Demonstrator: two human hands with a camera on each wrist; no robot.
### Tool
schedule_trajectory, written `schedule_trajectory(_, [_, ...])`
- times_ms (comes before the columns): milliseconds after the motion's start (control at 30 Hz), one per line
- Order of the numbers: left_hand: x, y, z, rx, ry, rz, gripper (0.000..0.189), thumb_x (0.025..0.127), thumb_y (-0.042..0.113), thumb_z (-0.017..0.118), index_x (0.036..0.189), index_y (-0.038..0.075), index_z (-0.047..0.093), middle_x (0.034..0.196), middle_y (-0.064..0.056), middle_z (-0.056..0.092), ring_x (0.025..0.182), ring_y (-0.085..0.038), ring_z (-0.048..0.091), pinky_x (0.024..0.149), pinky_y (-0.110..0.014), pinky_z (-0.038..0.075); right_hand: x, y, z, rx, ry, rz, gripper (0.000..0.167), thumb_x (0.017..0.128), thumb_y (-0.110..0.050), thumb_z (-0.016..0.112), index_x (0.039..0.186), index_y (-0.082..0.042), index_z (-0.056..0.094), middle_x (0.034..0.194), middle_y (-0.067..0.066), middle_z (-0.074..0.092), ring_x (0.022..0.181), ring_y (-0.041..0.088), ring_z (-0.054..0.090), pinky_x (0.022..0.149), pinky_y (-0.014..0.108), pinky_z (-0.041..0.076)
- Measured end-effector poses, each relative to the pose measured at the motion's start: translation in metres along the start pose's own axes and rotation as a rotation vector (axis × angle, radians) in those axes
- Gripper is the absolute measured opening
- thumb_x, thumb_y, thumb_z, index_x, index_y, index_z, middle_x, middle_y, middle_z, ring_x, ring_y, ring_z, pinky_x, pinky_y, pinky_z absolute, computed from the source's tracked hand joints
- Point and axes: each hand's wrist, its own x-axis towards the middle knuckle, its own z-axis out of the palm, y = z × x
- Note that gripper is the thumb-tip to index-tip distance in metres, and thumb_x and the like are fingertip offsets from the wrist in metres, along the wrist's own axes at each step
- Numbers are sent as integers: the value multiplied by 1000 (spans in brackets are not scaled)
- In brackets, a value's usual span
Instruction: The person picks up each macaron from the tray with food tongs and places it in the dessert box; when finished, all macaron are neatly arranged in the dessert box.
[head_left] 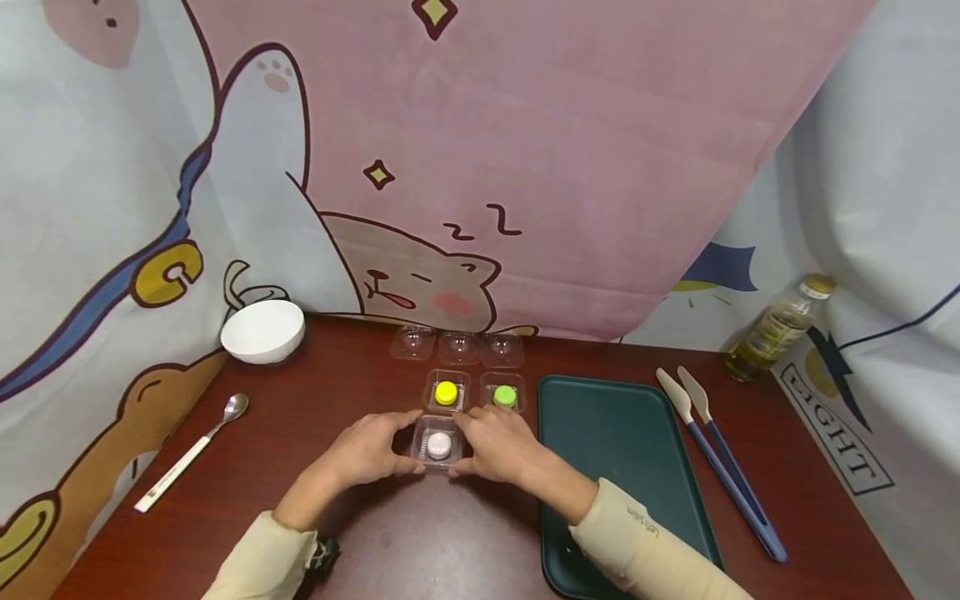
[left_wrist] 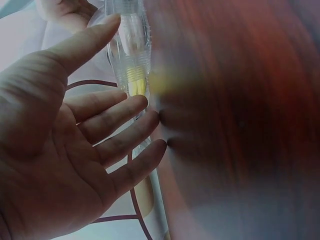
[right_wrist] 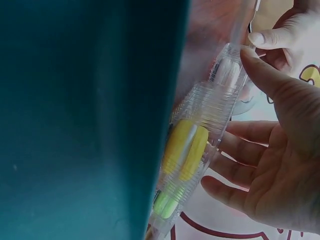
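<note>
A white macaron (head_left: 438, 446) sits in a clear plastic box (head_left: 438, 421) at the middle of the table. My left hand (head_left: 372, 450) is at the box's left side, thumb by its near corner and fingertips by its far corner, fingers fairly straight. Against the right side, my right hand (head_left: 501, 444) touches the box with its thumb near the front corner; its fingers stretch out loosely in the right wrist view. Just behind are a yellow macaron (head_left: 446, 392) and a green macaron (head_left: 505, 396), each in its own clear box.
Three clear domed lids (head_left: 459, 347) lie in a row at the back. Leftward are a white bowl (head_left: 263, 332) and a spoon (head_left: 193, 454). To the right are a dark green tray (head_left: 615, 450), under the right forearm, blue-handled tongs (head_left: 723, 458) and an oil bottle (head_left: 776, 333).
</note>
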Motion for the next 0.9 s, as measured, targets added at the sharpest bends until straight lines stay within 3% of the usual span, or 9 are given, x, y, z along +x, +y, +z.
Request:
schedule_trajectory(167, [1,-2,-2,-8,-8,-7,84,69,41,92,140,10,61,130,-8,70,113,-26,69,91,-48,56,-1,1,-1,16,-8,5,89,74,-67,79,142,-12,59,125,6,70,116,26,65,105,48,51])
schedule_trajectory(267, [1,-4,-4,-21,4,1,80,76,48,86,142,11,60,130,-8,70,114,-26,69,91,-48,57,-2,4,-6,37,3,10,88,75,-67,79,142,-14,58,123,6,71,111,25,67,97,46,55])
schedule_trajectory(400, [4,-7,-11,-35,62,13,70,90,54,71,144,11,58,134,-10,69,118,-27,68,92,-51,56,-3,13,-16,104,62,10,78,78,-60,80,139,-14,62,119,8,72,104,25,70,84,45,58])
schedule_trajectory(500, [11,-11,-18,-49,121,17,68,95,52,66,146,9,55,139,-11,65,121,-30,66,97,-52,55,0,24,-22,201,105,43,67,84,-53,78,136,-13,65,120,9,73,103,26,71,80,45,59])
schedule_trajectory(700, [29,-19,-23,-89,169,16,75,90,47,74,150,10,50,143,-15,61,127,-35,62,103,-53,51,10,54,-26,404,167,152,49,95,-44,68,132,-12,68,126,6,73,101,23,73,85,44,59])
schedule_trajectory(833, [39,-24,-21,-116,124,11,82,86,46,78,153,11,46,143,-18,60,130,-36,59,106,-54,49,17,82,-26,535,242,220,40,99,-38,65,128,-10,71,122,8,74,97,22,73,85,43,59])
schedule_trajectory(900, [43,-26,-21,-128,101,3,83,85,45,80,154,11,45,142,-19,61,131,-36,59,107,-53,48,21,95,-26,583,270,270,39,100,-38,63,127,-11,72,120,8,75,92,21,72,79,40,58])
